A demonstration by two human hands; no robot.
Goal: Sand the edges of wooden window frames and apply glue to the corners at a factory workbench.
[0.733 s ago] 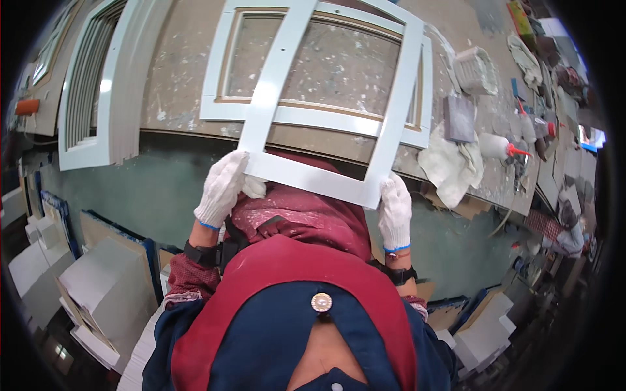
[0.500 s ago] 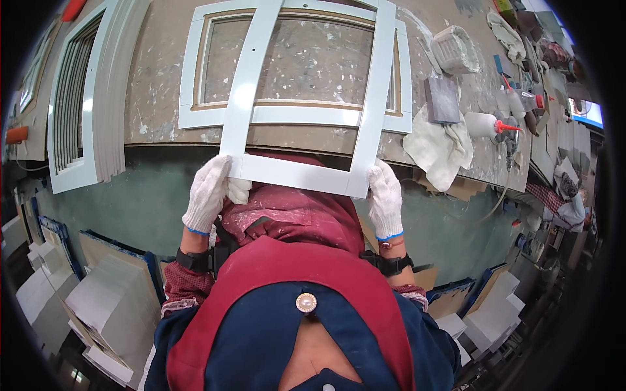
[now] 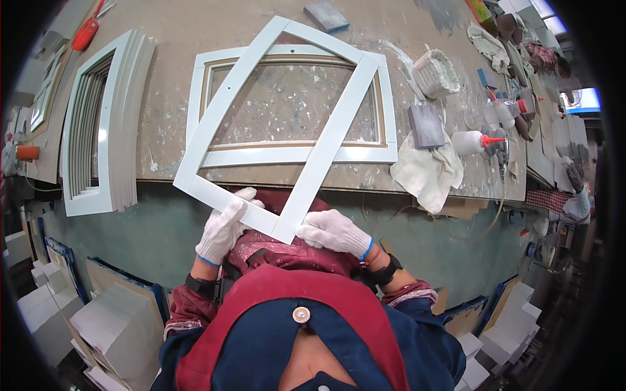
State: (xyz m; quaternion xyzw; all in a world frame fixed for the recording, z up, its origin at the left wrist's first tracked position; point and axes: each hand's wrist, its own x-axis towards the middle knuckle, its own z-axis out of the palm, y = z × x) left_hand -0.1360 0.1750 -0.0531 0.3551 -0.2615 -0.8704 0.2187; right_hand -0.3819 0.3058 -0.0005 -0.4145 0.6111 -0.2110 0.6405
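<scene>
A white rectangular frame (image 3: 326,146) is held tilted at an angle, its near corner over my lap and its far end above the workbench. My left hand (image 3: 225,228), in a white knit glove, is closed around the frame's near rail. Close to the near corner, my right hand (image 3: 332,231), gloved likewise, grips the edge with bent fingers; its fingertips are partly hidden. Beneath it, a second white frame (image 3: 261,156) with a brown inner edge lies flat on the bench, partly covered by the held one.
Several white frames (image 3: 85,205) stand stacked at the left. To the right are a grey sanding block (image 3: 427,127) on a white cloth (image 3: 427,173), a white bottle with a red nozzle (image 3: 468,143) and a whitish tub (image 3: 435,75). Another grey block (image 3: 326,16) lies at the back.
The held frame has turned clockwise, its near rail shifting left and toward me. My right hand has moved left and nearer to me, while the left has slid along the rail.
</scene>
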